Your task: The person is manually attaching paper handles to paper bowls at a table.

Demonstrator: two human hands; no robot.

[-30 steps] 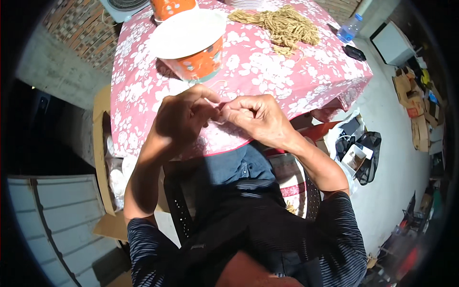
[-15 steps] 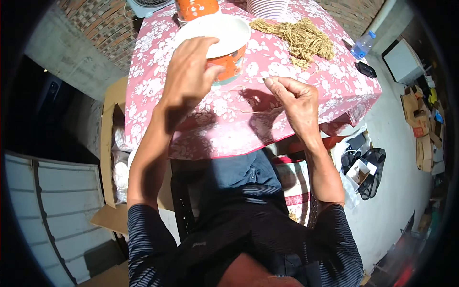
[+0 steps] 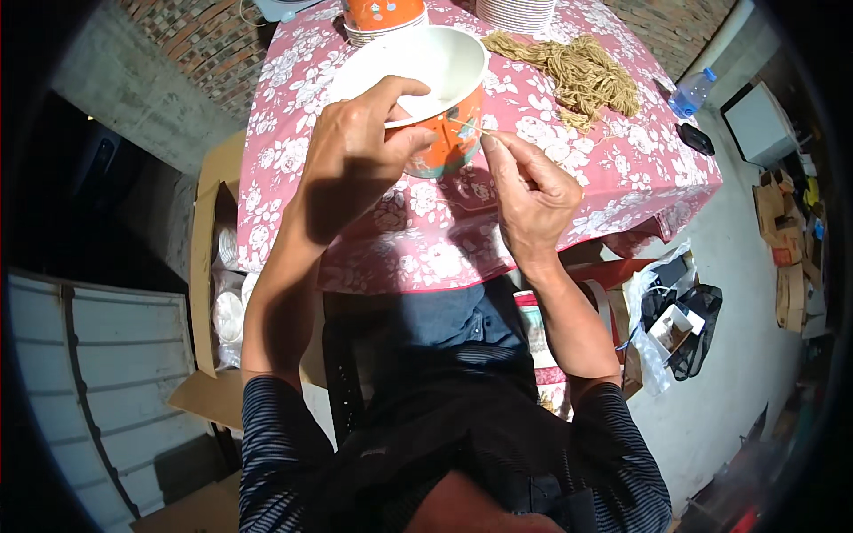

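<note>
An orange patterned paper bucket point(image 3: 455, 149) with a white inside and rim stands on the table in front of me. My left hand point(image 3: 360, 138) straddles its near left rim, fingers over the white inside and thumb against the outer wall. The forefinger arches up, away from the rim. At the bucket's right side my right hand point(image 3: 533, 178) pinches a thin tan string point(image 3: 468, 125) between thumb and forefinger. Its short end points at the orange wall, close below the rim; I cannot tell whether it enters a hole.
A heap of tan strings point(image 3: 586, 78) lies beyond my right hand. Stacked white tubs point(image 3: 515, 13) and another orange bucket point(image 3: 382, 13) stand at the back. A water bottle point(image 3: 693, 92) and a black object point(image 3: 696, 139) sit near the right edge of the flowered tablecloth point(image 3: 289, 155).
My right hand has brought the string's end up to the bucket wall. My left hand has come down over the rim, and the bucket sits slightly nearer, showing more of its inside.
</note>
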